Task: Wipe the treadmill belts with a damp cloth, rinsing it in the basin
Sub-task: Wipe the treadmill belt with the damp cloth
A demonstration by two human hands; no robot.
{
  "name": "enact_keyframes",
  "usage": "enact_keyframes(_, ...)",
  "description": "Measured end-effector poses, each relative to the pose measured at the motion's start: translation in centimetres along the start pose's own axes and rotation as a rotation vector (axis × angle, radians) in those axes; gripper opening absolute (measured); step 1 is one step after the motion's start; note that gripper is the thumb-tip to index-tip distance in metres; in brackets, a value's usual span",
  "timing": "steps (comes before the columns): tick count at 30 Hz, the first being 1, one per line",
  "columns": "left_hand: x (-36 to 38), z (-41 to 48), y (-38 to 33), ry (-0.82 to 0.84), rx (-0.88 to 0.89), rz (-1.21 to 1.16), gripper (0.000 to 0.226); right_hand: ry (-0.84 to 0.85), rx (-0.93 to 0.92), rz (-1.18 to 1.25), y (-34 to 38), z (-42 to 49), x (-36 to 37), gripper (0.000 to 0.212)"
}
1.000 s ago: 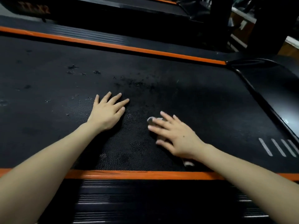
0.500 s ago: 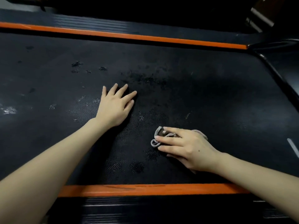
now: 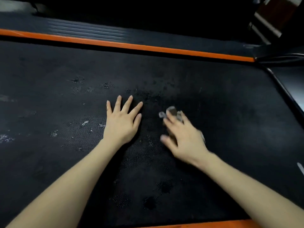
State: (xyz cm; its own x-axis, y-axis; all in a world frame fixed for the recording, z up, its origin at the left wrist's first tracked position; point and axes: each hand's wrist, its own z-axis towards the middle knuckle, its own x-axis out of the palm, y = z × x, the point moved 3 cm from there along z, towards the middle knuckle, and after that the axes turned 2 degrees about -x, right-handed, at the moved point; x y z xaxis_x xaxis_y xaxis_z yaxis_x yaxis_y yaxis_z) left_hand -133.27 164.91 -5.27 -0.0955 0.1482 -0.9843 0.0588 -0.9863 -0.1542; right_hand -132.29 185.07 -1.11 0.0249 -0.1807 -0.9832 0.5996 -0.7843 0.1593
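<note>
Item: small crumpled grey cloth (image 3: 171, 111), lay right of frame centre on the black textured treadmill belt (image 3: 230, 112), pressed under the right hand (image 3: 184, 139), whose blurred fingers were spread and fairly straight. Judged light, limp, damp; best gathered whole in the palm. Left hand (image 3: 122, 122) lay flat, fingers splayed, holding nothing.

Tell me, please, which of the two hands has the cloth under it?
The right hand: its fingers press the grey cloth onto the belt. The left hand lies flat with spread fingers on bare belt, apart from the cloth.
</note>
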Motion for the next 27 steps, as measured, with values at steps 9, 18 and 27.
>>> enact_keyframes(9, 0.1, 0.2, 0.0, 0.033, 0.004, 0.0, 0.058, 0.134, -0.162, -0.055, -2.8, 3.8, 1.2, 0.052)
enact_keyframes(18, -0.7, 7.3, 2.1, 0.024, -0.114, 0.029, 0.051, -0.056, 0.16, 0.018, -8.2, 14.3, 1.8, 0.041)
enact_keyframes(27, 0.8, 9.1, 2.6, -0.025, -0.144, 0.05, 0.067, -0.204, 0.232, 0.079, -9.3, 18.2, 1.5, 0.029)
